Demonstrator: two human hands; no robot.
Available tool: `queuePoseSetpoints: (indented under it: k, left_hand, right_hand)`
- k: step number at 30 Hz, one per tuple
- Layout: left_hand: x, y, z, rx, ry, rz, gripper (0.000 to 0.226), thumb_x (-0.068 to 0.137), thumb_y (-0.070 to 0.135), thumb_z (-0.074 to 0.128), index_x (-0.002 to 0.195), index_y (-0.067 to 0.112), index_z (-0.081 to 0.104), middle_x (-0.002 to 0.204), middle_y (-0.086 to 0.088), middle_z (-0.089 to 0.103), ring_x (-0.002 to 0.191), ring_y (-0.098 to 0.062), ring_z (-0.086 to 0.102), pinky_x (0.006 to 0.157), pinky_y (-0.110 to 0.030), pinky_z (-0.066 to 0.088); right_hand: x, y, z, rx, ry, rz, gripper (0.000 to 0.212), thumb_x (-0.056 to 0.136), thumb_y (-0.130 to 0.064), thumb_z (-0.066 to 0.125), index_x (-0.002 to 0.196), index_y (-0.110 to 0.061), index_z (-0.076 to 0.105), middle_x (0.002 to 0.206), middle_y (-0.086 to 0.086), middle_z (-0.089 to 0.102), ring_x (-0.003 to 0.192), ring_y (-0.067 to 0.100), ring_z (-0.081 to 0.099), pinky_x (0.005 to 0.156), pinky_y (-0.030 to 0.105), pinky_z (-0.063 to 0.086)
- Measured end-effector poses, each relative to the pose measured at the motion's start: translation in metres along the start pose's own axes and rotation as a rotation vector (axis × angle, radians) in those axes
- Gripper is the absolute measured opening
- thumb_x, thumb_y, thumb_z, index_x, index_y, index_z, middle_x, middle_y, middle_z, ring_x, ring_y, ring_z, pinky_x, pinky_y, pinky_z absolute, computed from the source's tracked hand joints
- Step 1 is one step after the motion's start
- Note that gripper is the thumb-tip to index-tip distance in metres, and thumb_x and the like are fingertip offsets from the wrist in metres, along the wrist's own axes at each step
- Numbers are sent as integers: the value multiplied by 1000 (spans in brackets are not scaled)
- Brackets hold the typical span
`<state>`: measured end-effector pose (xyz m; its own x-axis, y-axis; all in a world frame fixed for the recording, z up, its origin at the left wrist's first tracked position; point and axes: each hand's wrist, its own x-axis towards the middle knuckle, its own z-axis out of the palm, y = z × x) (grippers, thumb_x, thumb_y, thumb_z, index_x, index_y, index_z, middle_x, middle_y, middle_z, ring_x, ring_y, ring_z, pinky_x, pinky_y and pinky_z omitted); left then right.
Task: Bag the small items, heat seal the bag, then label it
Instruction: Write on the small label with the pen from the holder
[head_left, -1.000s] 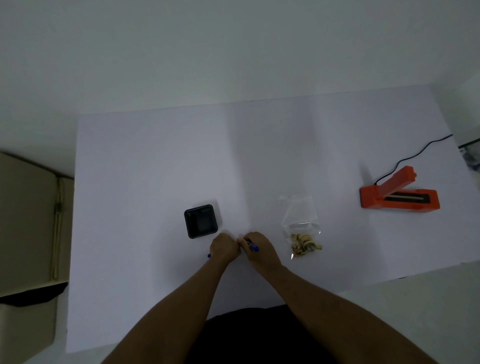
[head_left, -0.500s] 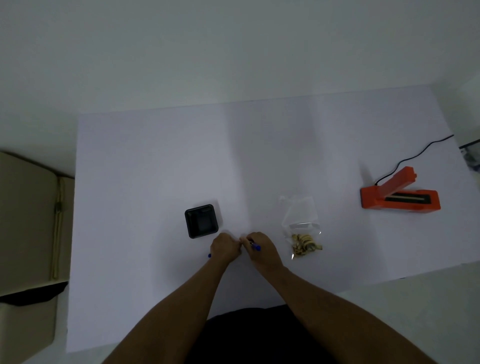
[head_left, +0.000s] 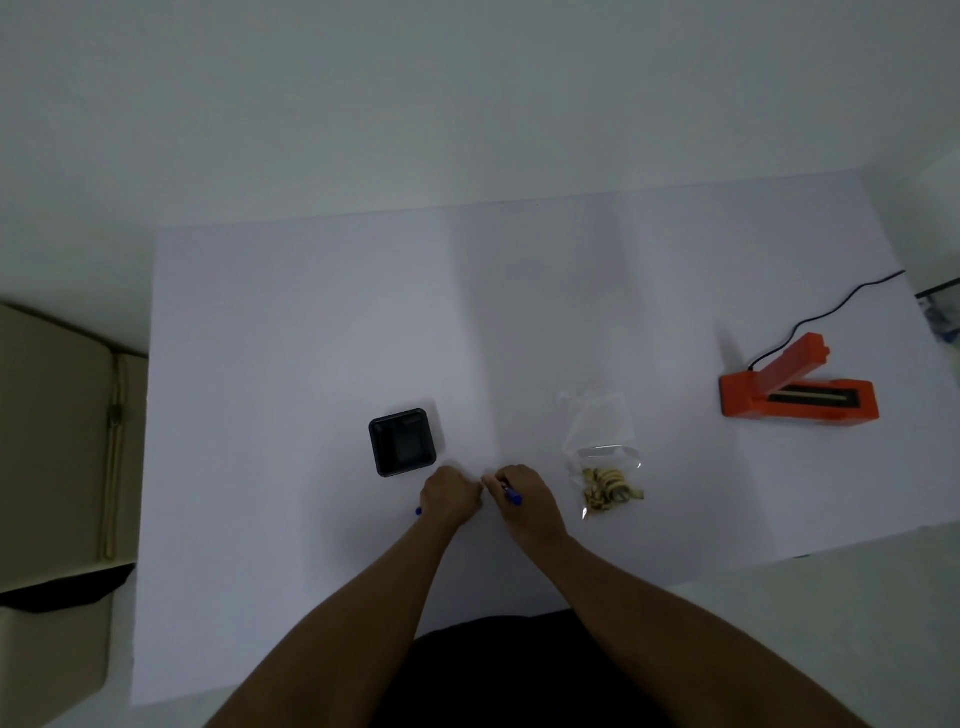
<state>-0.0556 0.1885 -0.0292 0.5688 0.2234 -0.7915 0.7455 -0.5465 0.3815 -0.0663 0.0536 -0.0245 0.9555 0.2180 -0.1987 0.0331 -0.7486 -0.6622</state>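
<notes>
A clear plastic bag (head_left: 602, 447) lies flat on the white table (head_left: 311, 338), with several small tan items (head_left: 610, 491) bunched in its near end. Just left of the bag, my two hands meet knuckle to knuckle. My right hand (head_left: 522, 501) grips a blue pen (head_left: 513, 498). My left hand (head_left: 449, 496) is curled, and a small blue end that looks like the pen cap (head_left: 418, 512) sticks out at its left side. What lies under the fingers is hidden. An orange heat sealer (head_left: 795, 392) stands at the right with its lid raised.
A black square tray (head_left: 402, 441) sits just behind my left hand. The sealer's black cord (head_left: 831, 312) runs off the table's far right edge. A beige cabinet (head_left: 52, 441) stands left of the table.
</notes>
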Motion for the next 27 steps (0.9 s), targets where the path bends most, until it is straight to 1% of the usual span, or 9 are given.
queuePoseSetpoints:
  k: [2,4,8,10,13,18,21,24,27]
  left_hand:
    - [0,0,0,6,6,0,29,84,28,66,74,1,72,64,-6,65,54,-15,54,44,-23,36]
    - [-1,1,-1,28,7,3,27,82,27,67,73,2,72,60,-4,60,51,-13,51,42,-23,35]
    - [-3,4,-3,85,-16,-5,12,77,15,71,72,6,66,59,0,52,62,-17,57,42,-21,35]
    - [-3,4,-3,94,-22,-2,10,77,14,72,75,5,67,60,0,54,65,-17,58,43,-21,36]
    - [-3,4,-3,92,-19,-9,13,77,14,72,82,1,72,71,-6,62,67,-18,60,53,-25,43]
    - [-2,4,-2,82,-10,-12,13,78,15,72,81,2,72,74,-7,63,67,-19,60,55,-27,45]
    - [-2,3,-2,66,-7,-8,14,77,14,71,82,1,72,75,-8,64,68,-20,61,56,-27,45]
    - [-1,2,-2,54,-4,0,14,77,15,72,80,1,72,72,-7,63,66,-19,59,50,-24,41]
    - [0,1,0,40,11,19,19,77,19,71,76,1,73,63,-4,60,56,-15,55,43,-23,36]
  right_hand:
    - [-1,-1,-2,18,7,48,19,92,-22,62,81,-9,66,79,9,63,76,20,58,68,29,48]
    - [-1,2,2,24,-21,64,22,93,-23,62,79,-6,65,78,10,63,76,22,58,68,28,45]
    - [1,4,9,61,-83,49,18,92,-17,63,79,-5,67,77,10,66,73,21,60,69,27,46]
    - [1,5,10,61,-78,27,17,92,-14,63,78,-6,67,77,9,66,72,20,60,68,24,45]
    - [1,8,12,87,-86,47,18,93,-20,61,79,-10,67,78,6,65,73,18,59,69,23,45]
    - [1,7,8,118,-88,37,22,94,-22,60,76,-11,65,76,3,63,72,15,56,68,18,40]
    - [0,7,8,121,-76,49,22,94,-22,61,76,-10,65,76,5,63,72,16,56,68,19,41]
    - [0,7,8,111,-66,52,24,93,-21,61,73,-10,64,72,1,58,69,13,53,66,20,39]
    - [1,8,6,113,-71,48,32,94,-28,57,70,-7,62,70,6,60,67,19,55,65,28,44]
